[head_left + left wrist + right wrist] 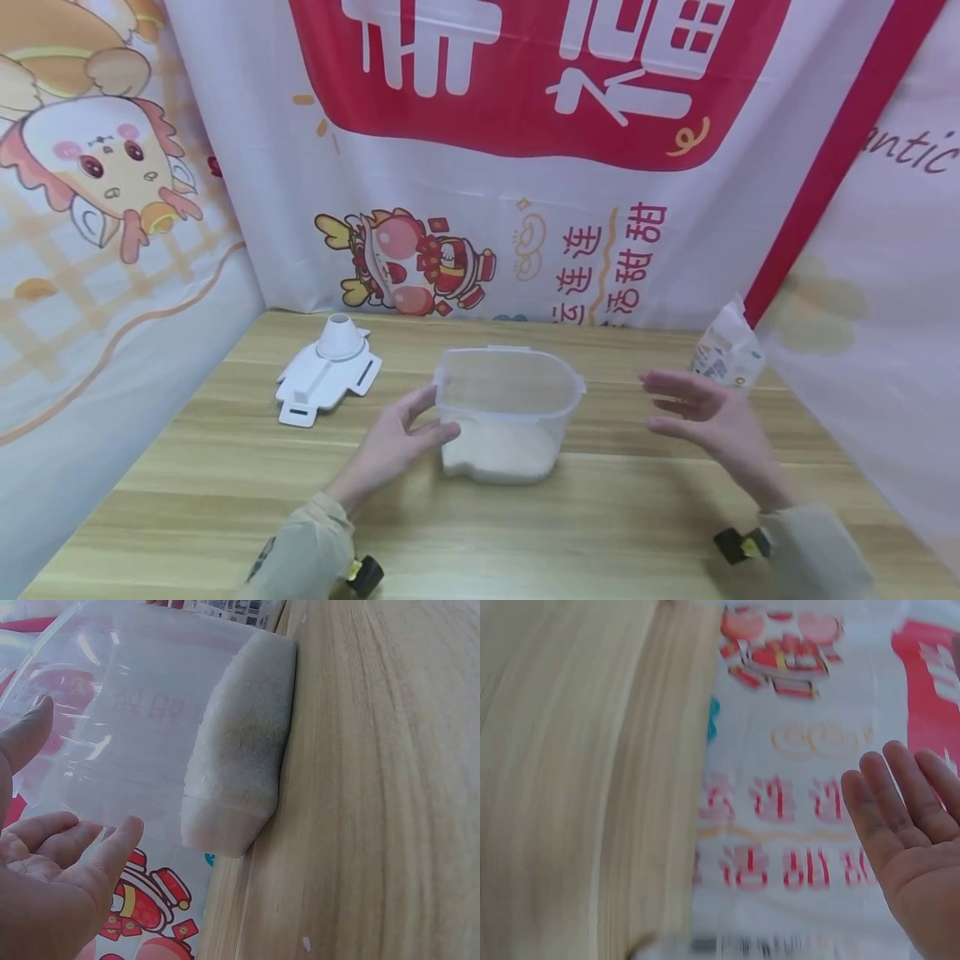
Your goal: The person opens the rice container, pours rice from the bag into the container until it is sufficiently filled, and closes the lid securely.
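A clear plastic container (498, 450) stands on the table, its lower part filled with white, rice-like grains (244, 735). At its left end, my left hand (401, 442) holds it, with the thumb across the front wall and the fingers at the side near the rim. My right hand (697, 412) is in the air to the right of the container, fingers extended and thumb apart, nothing in it. Behind that hand stands a white printed packet (731, 346), partly hidden by it. The right wrist view shows the palm of the right hand (922, 840).
A white lid (315, 383) with a cone-shaped spout (340, 337) lies at the back left of the wooden table (480, 542). Printed cloth hangings (465, 183) rise behind the table and at both sides. One loose white grain (306, 943) lies on the tabletop.
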`<control>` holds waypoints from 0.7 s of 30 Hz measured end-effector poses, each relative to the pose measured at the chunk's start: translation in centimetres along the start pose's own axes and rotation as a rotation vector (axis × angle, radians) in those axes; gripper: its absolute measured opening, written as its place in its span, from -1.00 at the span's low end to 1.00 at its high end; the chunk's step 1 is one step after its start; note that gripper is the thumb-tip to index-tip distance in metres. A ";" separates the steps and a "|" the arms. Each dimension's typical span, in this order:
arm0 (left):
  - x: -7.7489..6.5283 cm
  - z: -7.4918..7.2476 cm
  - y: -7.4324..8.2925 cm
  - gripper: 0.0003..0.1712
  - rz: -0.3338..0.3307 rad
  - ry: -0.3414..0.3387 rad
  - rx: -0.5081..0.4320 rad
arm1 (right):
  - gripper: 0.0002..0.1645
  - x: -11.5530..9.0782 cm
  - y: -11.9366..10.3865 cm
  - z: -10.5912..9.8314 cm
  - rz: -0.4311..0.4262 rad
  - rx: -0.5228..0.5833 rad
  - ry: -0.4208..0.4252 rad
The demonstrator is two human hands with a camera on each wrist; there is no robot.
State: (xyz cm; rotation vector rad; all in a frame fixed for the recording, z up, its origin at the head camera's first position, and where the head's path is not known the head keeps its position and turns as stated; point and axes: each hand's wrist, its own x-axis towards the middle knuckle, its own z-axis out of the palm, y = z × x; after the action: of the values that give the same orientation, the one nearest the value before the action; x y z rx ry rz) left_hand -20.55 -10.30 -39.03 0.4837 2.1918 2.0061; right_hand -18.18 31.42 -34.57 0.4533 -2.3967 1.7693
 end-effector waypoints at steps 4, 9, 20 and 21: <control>-0.1 -0.1 0.1 -0.13 -0.003 0.006 0.008 | -0.39 -1.4 0.0 -3.0 0.046 -0.008 0.082; -0.1 -0.4 0.2 -0.13 0.008 0.007 0.020 | -0.40 -2.6 0.5 -5.7 0.068 0.077 0.144; 0.1 -0.4 0.2 -0.13 -0.025 0.012 0.033 | -0.45 -3.9 2.4 -7.8 0.093 0.265 0.319; 0.1 -0.3 0.2 -0.12 -0.029 0.010 0.030 | -0.46 -3.9 2.5 -8.1 0.092 0.276 0.340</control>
State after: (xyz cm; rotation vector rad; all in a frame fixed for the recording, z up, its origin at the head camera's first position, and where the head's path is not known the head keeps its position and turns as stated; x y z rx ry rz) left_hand -20.76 -10.55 -38.80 0.4433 2.2245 1.9685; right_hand -15.83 40.41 -35.49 0.0585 -1.9824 2.0359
